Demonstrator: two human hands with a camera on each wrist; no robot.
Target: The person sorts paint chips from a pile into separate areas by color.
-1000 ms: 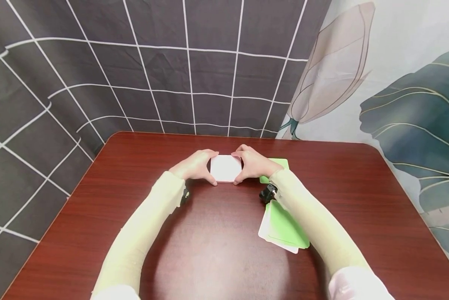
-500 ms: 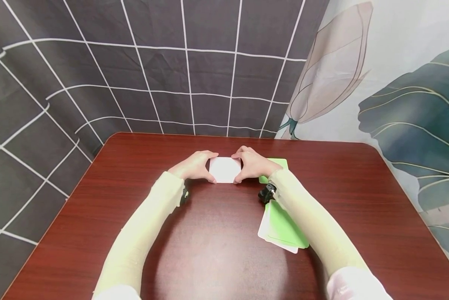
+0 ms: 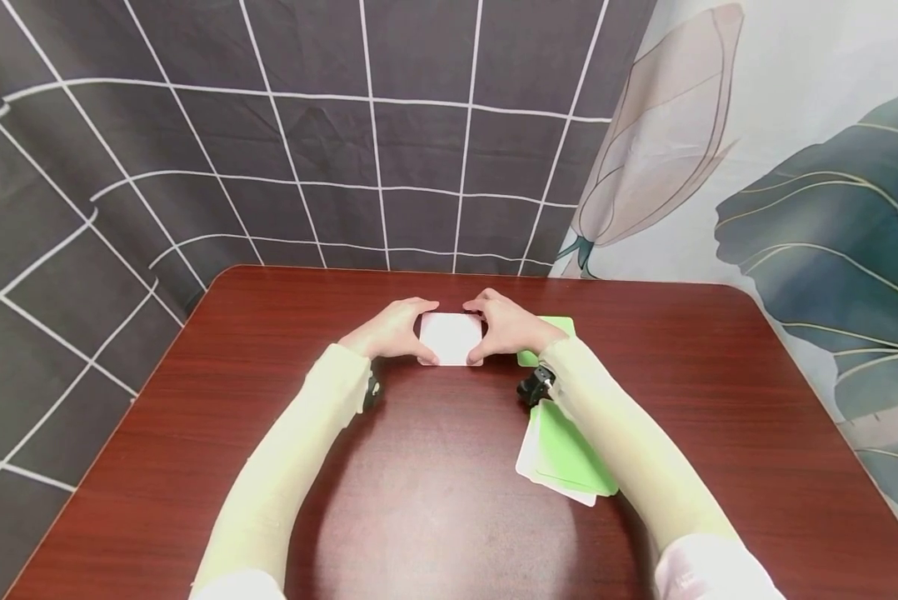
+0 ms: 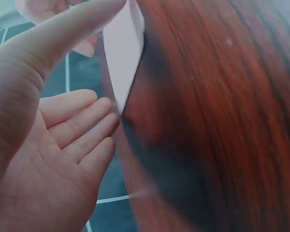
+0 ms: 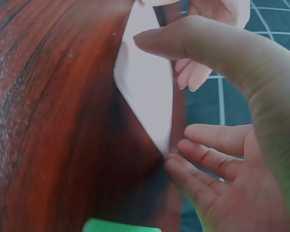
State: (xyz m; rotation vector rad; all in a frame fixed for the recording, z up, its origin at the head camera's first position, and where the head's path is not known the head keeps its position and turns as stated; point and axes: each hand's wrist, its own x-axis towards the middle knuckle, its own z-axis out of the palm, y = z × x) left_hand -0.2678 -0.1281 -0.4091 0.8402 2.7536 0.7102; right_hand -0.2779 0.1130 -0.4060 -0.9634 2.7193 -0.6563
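Observation:
A white card (image 3: 451, 339) lies on the dark red wooden table, near its far side. I cannot tell whether it is one card or a thin pile. At its left end is my left hand (image 3: 395, 329), fingers near the far corner and thumb over the near corner. My right hand (image 3: 507, 327) mirrors this at the right end. Both wrist views show the fingers fairly straight and spread from the thumbs. In the left wrist view, my left thumb (image 4: 62, 36) reaches over the card. From the right wrist view, my right thumb (image 5: 169, 41) hangs over the white face.
Beyond my right wrist, a green card (image 3: 560, 327) is partly covered by the arm. Nearer, a fanned group of green cards (image 3: 569, 450) and a white card (image 3: 527, 460) lies under the right forearm. A grey gridded curtain (image 3: 419, 142) hangs behind the table.
My left thumb has moved slightly inward over the card's near edge. The card and the right hand stay almost where they were, and the cards on the right have not moved.

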